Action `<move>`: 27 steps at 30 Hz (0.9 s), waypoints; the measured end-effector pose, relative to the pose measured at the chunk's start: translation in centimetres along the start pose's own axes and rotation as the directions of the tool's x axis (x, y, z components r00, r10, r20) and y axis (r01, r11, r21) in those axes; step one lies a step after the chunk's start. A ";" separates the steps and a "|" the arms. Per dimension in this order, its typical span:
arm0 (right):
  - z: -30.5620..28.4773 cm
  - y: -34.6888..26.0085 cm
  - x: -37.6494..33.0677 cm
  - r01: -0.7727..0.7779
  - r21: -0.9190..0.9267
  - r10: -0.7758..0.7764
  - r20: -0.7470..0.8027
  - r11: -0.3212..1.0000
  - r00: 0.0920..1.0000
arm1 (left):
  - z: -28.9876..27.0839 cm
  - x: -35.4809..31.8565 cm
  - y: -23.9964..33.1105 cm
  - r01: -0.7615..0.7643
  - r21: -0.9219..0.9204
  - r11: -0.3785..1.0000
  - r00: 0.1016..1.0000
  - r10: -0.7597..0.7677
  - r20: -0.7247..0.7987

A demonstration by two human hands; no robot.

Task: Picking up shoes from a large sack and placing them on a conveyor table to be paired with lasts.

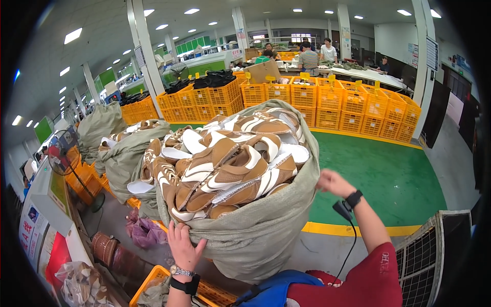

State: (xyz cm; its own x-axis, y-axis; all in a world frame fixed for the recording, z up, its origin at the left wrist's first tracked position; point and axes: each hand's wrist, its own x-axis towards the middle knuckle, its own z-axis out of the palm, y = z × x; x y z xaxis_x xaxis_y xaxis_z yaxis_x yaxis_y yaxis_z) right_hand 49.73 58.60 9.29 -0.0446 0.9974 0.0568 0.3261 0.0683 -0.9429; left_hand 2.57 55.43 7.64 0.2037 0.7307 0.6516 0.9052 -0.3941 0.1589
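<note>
The left grip (185, 246), fingers spread and released, rests against 1 sack (255, 250) of brown shoes (220, 169); the right grip (333, 183) curls at its side, hold unclear.

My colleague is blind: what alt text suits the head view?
A person's left hand rests against a grey-green woven sack heaped with brown-and-white shoe uppers; the curled right hand is at its right edge. Orange plastic crates stand behind.
</note>
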 end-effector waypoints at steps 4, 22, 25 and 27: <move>-2.1 -1.4 5.7 -0.162 0.093 0.185 -0.346 0.982 0.920 | 1.9 -1.9 0.6 0.049 -0.124 0.991 0.998 -0.052 -0.021; -2.6 26.4 19.1 0.118 0.114 -0.049 -0.483 0.987 0.874 | 2.4 0.9 -5.8 0.255 -0.316 0.914 0.948 -0.301 -0.105; 2.2 20.0 16.8 0.222 0.045 -0.197 -0.316 0.974 0.928 | 4.0 -2.0 -8.9 0.468 -0.251 0.848 0.876 -0.483 0.002; -1.8 15.2 13.3 0.230 -0.383 -0.335 -0.234 0.895 0.913 | 4.5 -1.8 -9.6 0.527 -0.244 0.814 0.848 -0.522 0.089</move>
State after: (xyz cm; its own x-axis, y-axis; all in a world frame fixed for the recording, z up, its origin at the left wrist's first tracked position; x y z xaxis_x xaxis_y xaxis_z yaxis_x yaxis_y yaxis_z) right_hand 55.85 72.97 -3.71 0.0711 0.8930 0.4443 0.6430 0.2996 -0.7049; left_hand -4.83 60.41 1.66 -0.2668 0.8752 0.4034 0.7533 -0.0717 0.6537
